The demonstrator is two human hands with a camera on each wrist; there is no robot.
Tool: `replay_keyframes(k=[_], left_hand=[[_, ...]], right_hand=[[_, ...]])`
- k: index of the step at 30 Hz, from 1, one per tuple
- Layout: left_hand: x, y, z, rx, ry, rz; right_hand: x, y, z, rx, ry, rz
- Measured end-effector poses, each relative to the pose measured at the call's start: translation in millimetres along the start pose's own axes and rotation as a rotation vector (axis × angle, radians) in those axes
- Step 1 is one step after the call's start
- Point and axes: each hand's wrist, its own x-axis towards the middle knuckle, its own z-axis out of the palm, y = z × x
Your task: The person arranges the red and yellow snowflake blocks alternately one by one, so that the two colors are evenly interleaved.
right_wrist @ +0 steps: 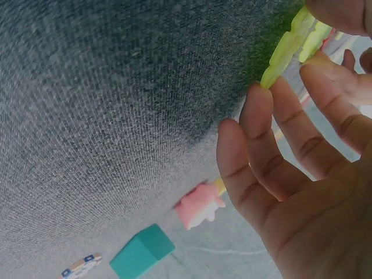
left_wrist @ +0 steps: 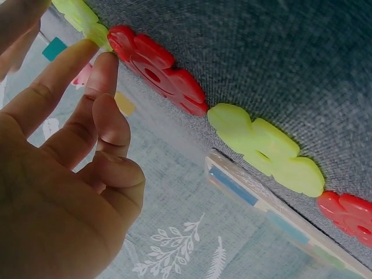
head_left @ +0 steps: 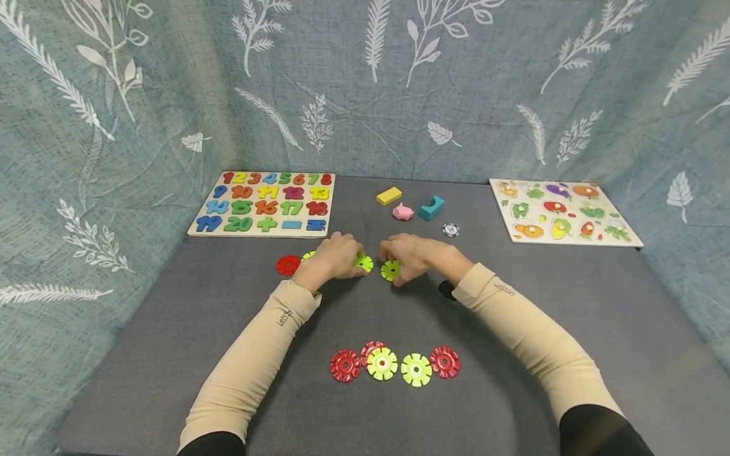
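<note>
Mostly face-up, round lime disc in right hand

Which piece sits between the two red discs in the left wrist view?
One yellow-green disc, between the whole red disc and the edge-cropped red disc; left wrist view.

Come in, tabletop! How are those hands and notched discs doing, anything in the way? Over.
Left hand holding a yellow-green disc. Right hand pinching a second yellow-green disc. Discs apart, only grey tabletop visible between. Over.
</note>
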Motion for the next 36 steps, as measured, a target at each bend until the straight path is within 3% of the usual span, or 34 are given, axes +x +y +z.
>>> replay_keyframes(k=[12,24,36], left_hand=[[-1.0,0.1,-0.4,-0.027,0.000,-0.007],[-1.2,0.5,0.3,-0.035,-0.007,-0.009],[-3.9,1.2,-0.8,-0.030,-0.006,0.001]], right_hand=[[-9.2,-5.8,3.2,-0.025,-0.008,-0.020],[-44.0,-22.4,18.4,-0.059,-0.007,-0.126],[-76.8,-49.8,31.7,-0.161,-0.081,-0.203]])
